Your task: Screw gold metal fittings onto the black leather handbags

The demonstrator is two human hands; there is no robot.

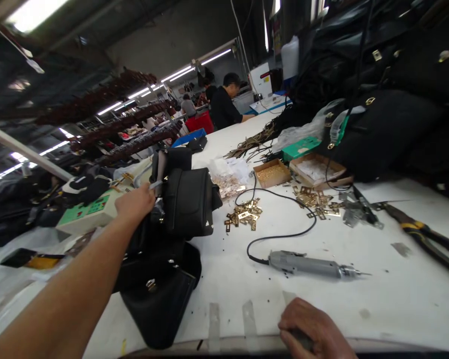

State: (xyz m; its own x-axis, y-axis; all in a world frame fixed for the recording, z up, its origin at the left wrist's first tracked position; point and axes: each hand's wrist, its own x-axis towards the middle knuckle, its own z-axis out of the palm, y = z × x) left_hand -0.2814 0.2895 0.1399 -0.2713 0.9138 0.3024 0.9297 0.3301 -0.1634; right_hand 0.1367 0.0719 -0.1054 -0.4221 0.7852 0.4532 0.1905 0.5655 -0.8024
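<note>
Our left hand [144,200] is at the stacked black bags [189,202], left of centre on the bench [224,269], fingers curled in by the upper bag's side; fingertips are hidden, so we can't tell what they pinch or how tightly. Our right hand [314,326] is cut off by the bottom edge, near the bench's front, fingers bent, thumb just below them; the dark gap between is too unclear to say if we hold anything.

Ahead of it lies a grey electric screwdriver [310,264], cable looping back. Beyond, we see loose gold plates [245,214] and a cardboard box [274,185] of small gold pieces. Pliers [421,228] run off the right edge. Left of the bags, a machine [108,212] is partly covered by our forearm; its green panel has lettering we can't read. Farther back, a person [224,107] in dark clothing bends over the bench.
</note>
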